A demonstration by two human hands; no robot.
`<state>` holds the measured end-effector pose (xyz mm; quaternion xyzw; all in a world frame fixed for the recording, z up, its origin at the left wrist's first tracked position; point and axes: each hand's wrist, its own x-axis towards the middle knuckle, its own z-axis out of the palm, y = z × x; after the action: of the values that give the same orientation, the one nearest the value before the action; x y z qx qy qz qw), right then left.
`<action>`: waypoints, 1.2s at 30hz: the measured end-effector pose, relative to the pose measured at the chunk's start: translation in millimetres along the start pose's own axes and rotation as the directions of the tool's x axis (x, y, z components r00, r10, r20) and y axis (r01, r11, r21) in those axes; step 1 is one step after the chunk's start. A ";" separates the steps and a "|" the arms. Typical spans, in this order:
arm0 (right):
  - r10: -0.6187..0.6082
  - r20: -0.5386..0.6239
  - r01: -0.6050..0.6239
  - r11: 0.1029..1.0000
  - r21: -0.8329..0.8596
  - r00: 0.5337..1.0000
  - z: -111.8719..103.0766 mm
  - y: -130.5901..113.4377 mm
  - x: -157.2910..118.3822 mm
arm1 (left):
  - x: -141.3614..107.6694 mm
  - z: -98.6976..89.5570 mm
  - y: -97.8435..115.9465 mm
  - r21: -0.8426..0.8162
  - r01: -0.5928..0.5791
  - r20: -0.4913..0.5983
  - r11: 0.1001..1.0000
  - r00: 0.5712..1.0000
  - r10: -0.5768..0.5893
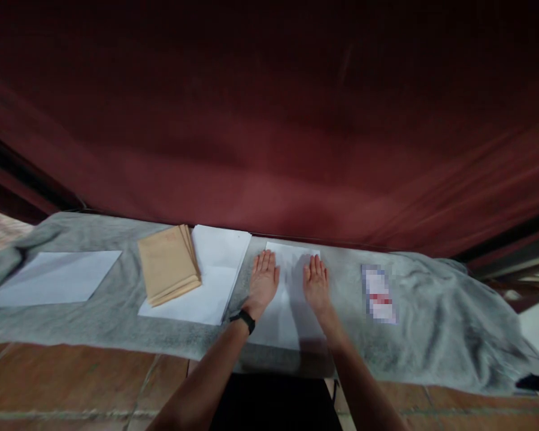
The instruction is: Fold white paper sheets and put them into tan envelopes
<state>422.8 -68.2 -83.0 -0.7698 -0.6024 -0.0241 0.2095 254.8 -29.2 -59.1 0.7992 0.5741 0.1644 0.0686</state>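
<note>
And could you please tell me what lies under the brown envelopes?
White sheets show under the brown envelopes at right and below; grey cloth at left. The parts directly covered cannot be seen.

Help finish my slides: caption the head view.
Left hand and right hand flat along opposite edges of a white sheet, brown paper stack nearby.

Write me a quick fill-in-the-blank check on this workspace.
The left hand and right hand lie palm ____ (up/down) along a white sheet's sides.
The dark wristband is on the ____ (left/right) wrist.
The brown paper stack lies partly ____ (over/under) white papers.

Missing: down; left; over.
</note>
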 end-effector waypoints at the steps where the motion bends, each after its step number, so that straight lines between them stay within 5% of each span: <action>1: -0.071 0.020 0.070 0.997 0.029 0.997 -3.3 -3.8 -16.4 | -10.7 -0.4 3.1 0.000 -0.028 -0.013 1.000 1.000 0.028; 6: -0.232 0.114 0.223 0.971 0.091 0.966 -19.3 -21.2 -99.7 | -79.1 2.6 14.2 -0.020 -0.309 0.056 0.951 0.949 0.310; 10: -0.257 0.098 0.257 0.966 0.010 0.962 -33.0 -18.2 -132.1 | -110.9 -6.1 10.0 -0.036 -0.400 0.127 0.916 0.907 0.401; 21: -0.205 0.038 0.207 0.973 -0.099 0.978 -48.1 19.5 -157.8 | -142.0 -46.6 -4.8 -0.083 -0.545 0.202 0.834 0.810 0.550; 32: -0.120 -0.024 0.117 0.988 -0.099 0.992 -58.5 47.6 -174.7 | -145.5 -40.8 -7.9 -0.064 -0.588 0.179 0.806 0.788 0.589; 36: -0.275 0.032 0.274 0.962 0.014 0.961 -58.4 23.4 -167.3 | -145.3 -38.7 -8.4 -0.071 -0.588 0.171 0.806 0.789 0.590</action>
<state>411.6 -246.6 -85.1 -0.6782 -0.7069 -0.0370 0.1974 192.4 -166.1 -52.1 0.9494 0.2865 0.1066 0.0728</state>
